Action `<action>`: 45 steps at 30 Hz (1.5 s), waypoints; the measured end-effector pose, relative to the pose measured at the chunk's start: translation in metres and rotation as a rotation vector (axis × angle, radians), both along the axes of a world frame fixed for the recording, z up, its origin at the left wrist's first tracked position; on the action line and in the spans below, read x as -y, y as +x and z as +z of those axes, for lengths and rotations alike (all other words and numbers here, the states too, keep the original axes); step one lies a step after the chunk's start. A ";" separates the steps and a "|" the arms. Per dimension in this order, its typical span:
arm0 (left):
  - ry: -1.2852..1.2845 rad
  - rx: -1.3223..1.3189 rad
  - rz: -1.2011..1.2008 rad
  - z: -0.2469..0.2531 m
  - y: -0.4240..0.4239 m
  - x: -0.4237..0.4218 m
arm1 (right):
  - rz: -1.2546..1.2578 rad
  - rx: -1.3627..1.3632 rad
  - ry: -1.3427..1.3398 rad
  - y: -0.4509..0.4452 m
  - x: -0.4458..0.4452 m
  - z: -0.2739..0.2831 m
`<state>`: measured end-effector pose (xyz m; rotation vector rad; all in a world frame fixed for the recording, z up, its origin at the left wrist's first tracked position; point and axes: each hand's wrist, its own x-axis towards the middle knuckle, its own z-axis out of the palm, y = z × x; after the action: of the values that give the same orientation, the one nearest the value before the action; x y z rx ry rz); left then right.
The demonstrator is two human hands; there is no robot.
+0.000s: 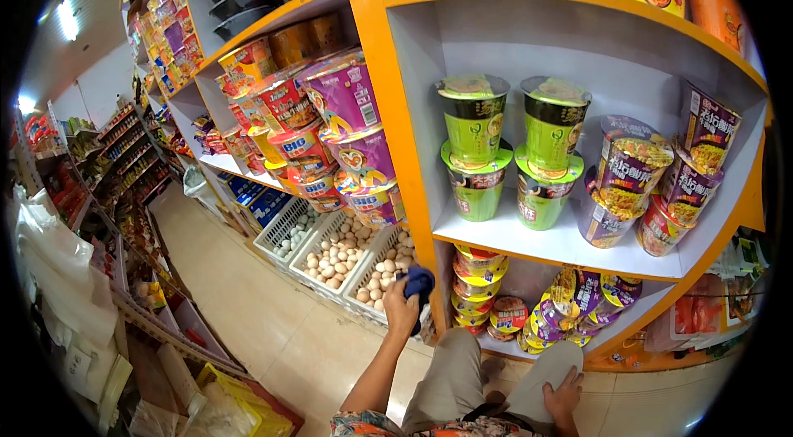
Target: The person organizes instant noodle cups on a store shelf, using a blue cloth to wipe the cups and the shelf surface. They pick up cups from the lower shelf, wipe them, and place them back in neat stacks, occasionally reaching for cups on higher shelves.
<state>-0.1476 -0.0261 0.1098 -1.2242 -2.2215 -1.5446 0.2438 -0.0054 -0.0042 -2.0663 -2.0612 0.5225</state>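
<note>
My left hand (401, 308) is shut on a bunched dark blue cloth (419, 286), held beside the shelf's upright orange edge (406, 127) and in front of a white plastic basket of brown eggs (374, 294). My right hand (564, 395) rests on my knee, fingers apart, holding nothing. Before me, a white shelf board (495, 239) bears green instant noodle cups (476, 133) stacked in pairs. To their right stand stacks of purple noodle cups (633, 158). On the lowest shelf are yellow-and-red noodle bowls (480, 288) and tilted stacks of purple-and-yellow bowls (570, 307).
Left of the upright, purple and red noodle tubs (353, 96) are stacked high above more egg baskets (337, 257). A tiled aisle floor (248, 263) runs back to packed shelves (127, 152). Plastic bags (59, 263) hang at left, near a yellow crate (248, 403).
</note>
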 end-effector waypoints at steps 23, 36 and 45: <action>0.034 0.004 0.081 -0.100 0.004 -0.056 | -0.006 0.099 -0.088 -0.024 -0.003 0.023; 0.137 0.040 0.050 -0.044 0.011 -0.010 | -0.026 0.077 -0.116 -0.028 -0.003 0.031; 0.348 -0.168 -0.064 0.071 0.003 -0.060 | 0.023 0.075 -0.015 -0.022 0.002 0.008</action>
<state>-0.1445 0.0335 0.1805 -1.2714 -1.7353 -1.6917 0.2217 -0.0075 0.0035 -2.1036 -2.1313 0.4719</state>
